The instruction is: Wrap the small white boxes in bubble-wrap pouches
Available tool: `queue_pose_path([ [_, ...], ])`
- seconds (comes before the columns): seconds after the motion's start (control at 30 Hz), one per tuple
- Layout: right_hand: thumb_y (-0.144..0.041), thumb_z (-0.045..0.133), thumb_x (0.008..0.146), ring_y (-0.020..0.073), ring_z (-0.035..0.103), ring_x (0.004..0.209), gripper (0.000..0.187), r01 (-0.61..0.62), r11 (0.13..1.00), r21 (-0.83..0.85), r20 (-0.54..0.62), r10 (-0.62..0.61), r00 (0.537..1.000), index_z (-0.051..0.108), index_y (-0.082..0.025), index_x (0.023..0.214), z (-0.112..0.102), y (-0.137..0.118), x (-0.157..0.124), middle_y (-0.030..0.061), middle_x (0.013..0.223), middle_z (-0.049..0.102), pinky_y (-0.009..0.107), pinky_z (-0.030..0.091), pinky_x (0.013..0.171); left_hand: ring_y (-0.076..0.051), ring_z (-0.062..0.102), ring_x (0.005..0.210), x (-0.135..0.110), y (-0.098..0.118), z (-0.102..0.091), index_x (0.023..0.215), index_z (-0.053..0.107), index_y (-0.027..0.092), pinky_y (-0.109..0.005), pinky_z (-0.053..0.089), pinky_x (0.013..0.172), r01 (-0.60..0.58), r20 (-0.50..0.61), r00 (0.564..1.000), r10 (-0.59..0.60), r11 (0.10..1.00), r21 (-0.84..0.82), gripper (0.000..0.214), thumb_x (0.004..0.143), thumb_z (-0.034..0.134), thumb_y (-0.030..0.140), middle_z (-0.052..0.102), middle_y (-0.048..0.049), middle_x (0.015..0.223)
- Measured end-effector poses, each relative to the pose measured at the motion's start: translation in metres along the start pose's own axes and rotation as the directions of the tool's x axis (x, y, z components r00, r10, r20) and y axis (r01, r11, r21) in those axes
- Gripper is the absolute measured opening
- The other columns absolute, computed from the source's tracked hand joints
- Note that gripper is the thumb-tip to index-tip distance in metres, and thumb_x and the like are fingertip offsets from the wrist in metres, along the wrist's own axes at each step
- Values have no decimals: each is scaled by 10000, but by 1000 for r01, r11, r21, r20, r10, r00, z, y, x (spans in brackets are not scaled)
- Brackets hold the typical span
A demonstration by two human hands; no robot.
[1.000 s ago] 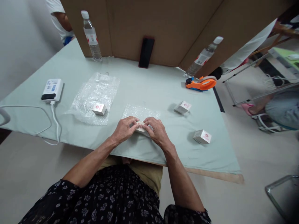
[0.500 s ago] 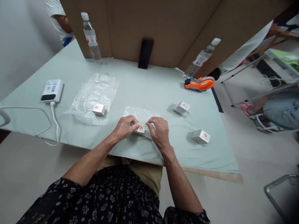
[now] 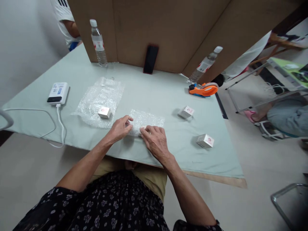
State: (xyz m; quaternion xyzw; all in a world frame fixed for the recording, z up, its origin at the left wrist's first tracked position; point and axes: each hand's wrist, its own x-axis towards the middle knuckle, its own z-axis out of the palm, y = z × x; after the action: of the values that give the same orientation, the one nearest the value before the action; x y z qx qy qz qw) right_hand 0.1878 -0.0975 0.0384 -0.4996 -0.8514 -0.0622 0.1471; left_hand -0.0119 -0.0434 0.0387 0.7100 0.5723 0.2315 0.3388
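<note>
A small sheet of bubble wrap (image 3: 151, 119) lies on the table in front of me, with a small white box (image 3: 142, 127) at its near edge, mostly hidden by the wrap and my fingers. My right hand (image 3: 155, 140) is closed over that box, holding it down. At the left end of the sheet is my left hand (image 3: 120, 128), thumb and index finger apart, holding nothing. To its left, another small white box (image 3: 104, 112) sits on larger bubble wrap (image 3: 98, 96). Two more boxes, one farther back (image 3: 187, 112) and one nearer (image 3: 205, 141), stand on the right.
An orange tape dispenser (image 3: 204, 90) lies at the back right. Water bottles stand left (image 3: 99, 46) and right (image 3: 204, 65) by a cardboard partition (image 3: 173, 32), where a phone (image 3: 151, 59) leans. A power bank (image 3: 58, 93) with a white cable is at left. Another person's arm (image 3: 71, 29) shows behind.
My left hand has let go of the box and moved left, its fingers parting. My right hand has shifted left over the box, and bubble wrap now covers more of it.
</note>
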Motion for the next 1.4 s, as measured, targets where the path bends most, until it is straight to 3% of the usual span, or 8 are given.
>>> queue_pose_path([
  [0.2, -294, 558, 970, 218, 467, 871, 113, -25, 999, -39, 11, 25, 1000, 642, -241, 1025, 3, -2, 6, 50, 956, 644, 370, 271, 774, -252, 643, 962, -1, 0, 3, 1193, 606, 148, -352, 483, 858, 141, -104, 987, -120, 965, 223, 424, 846, 613, 392, 680, -102, 1015],
  [0.43, -292, 574, 959, 219, 454, 869, 130, -43, 999, -30, -14, 43, 999, 638, -245, 1063, 6, -2, 4, 45, 961, 641, 369, 264, 784, -285, 654, 913, 0, 2, -6, 1217, 595, 122, -341, 464, 777, 259, 25, 961, -276, 925, 280, 591, 775, 653, 509, 710, -116, 955],
  [0.7, -295, 548, 975, 216, 463, 867, 109, -35, 999, -19, -11, 35, 999, 633, -242, 1019, 4, -3, 5, 44, 955, 653, 378, 256, 802, -136, 514, 624, 11, 5, 9, 634, 564, 179, -247, 354, 575, 234, -27, 972, -233, 970, 65, 144, 707, 612, 294, 548, 31, 592],
  [0.8, -268, 533, 974, 222, 487, 880, 114, -30, 999, -13, 0, 30, 1000, 627, -231, 1027, 3, -4, 5, 51, 952, 660, 386, 267, 817, -107, 479, 565, 10, 19, 17, 651, 532, 183, -223, 362, 538, 217, -46, 972, -229, 959, -179, 96, 681, 590, 252, 514, 48, 573],
  [1.0, -216, 532, 929, 234, 552, 933, 119, -58, 990, 128, -9, 60, 998, 597, -193, 1027, -2, -2, 1, 63, 963, 700, 398, 308, 916, -106, 503, 508, 8, 38, 20, 773, 611, 157, -241, 465, 510, 303, 227, 951, -211, 791, -532, 101, 712, 540, 194, 540, 30, 565],
  [1.17, -148, 507, 913, 221, 592, 1055, 158, -64, 959, 275, -77, 88, 993, 623, -216, 997, -9, 0, -12, 51, 1069, 720, 410, 310, 1021, -167, 625, 719, 1, 36, 22, 864, 709, 162, -332, 547, 764, 12, 113, 994, 7, 987, -162, 225, 767, 508, 131, 669, -28, 736],
  [1.3, -289, 527, 937, 253, 606, 1107, 193, -366, 838, 405, -206, 473, 856, 645, -193, 1055, -11, 8, -45, 113, 1176, 693, 406, 415, 951, -229, 615, 935, -6, 33, 31, 895, 725, 163, -377, 519, 891, -263, -4, 963, 269, 945, 196, 183, 825, 556, 172, 661, -92, 906],
  [1.4, -462, 549, 899, 223, 656, 819, 421, -628, 587, 511, -16, 737, 676, 618, -147, 1169, -7, 17, -70, 136, 1089, 707, 370, 495, 763, -229, 599, 974, -9, 32, 36, 907, 705, 170, -356, 524, 869, -311, -19, 945, 325, 919, 244, 139, 853, 580, 199, 620, -96, 959],
])
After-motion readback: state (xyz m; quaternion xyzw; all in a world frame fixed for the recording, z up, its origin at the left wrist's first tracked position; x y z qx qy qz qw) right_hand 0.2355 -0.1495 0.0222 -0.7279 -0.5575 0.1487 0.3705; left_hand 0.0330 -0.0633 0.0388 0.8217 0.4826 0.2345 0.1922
